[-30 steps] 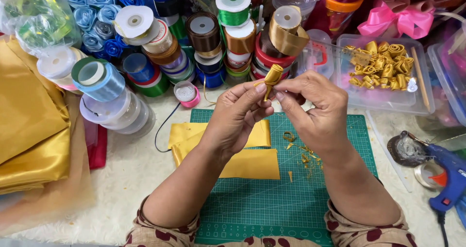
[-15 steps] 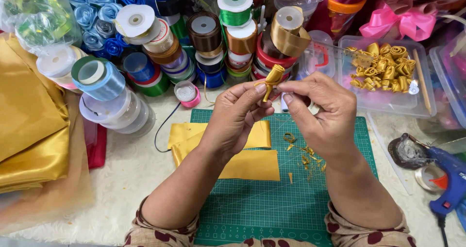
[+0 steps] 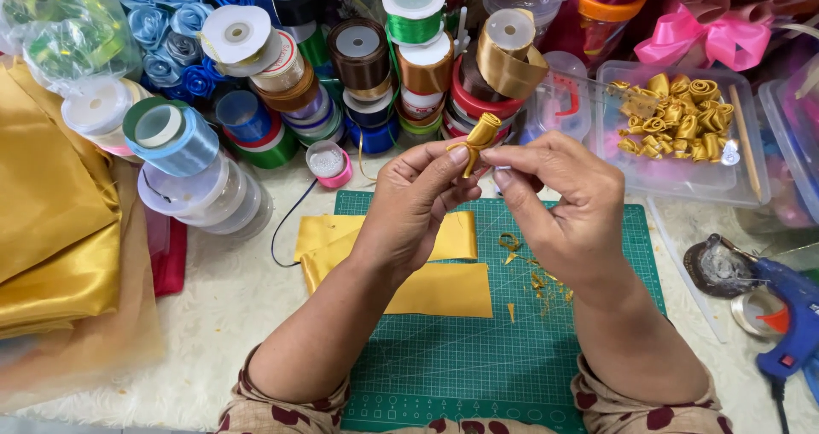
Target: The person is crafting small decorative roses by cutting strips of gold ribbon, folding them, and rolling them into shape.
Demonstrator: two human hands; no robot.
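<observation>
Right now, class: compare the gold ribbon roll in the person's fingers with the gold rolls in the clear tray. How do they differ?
The gold ribbon roll is single, held upright between the left hand and right hand; the tray's gold rolls are many, lying loose in the clear tray. The held one stands above the green cutting mat; the others rest untouched. Both share the same gold satin.

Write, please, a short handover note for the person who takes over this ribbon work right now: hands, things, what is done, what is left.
Left hand: pinches the small rolled gold ribbon piece from below, above the green cutting mat.
Right hand: fingertips on the same piece, from the right.
Things: flat gold ribbon strips and small gold scraps on the mat; blue glue gun at right.
Done: many finished gold rolls lie in the clear tray.
Left: this roll looks unfinished; the strips are not yet rolled.
</observation>
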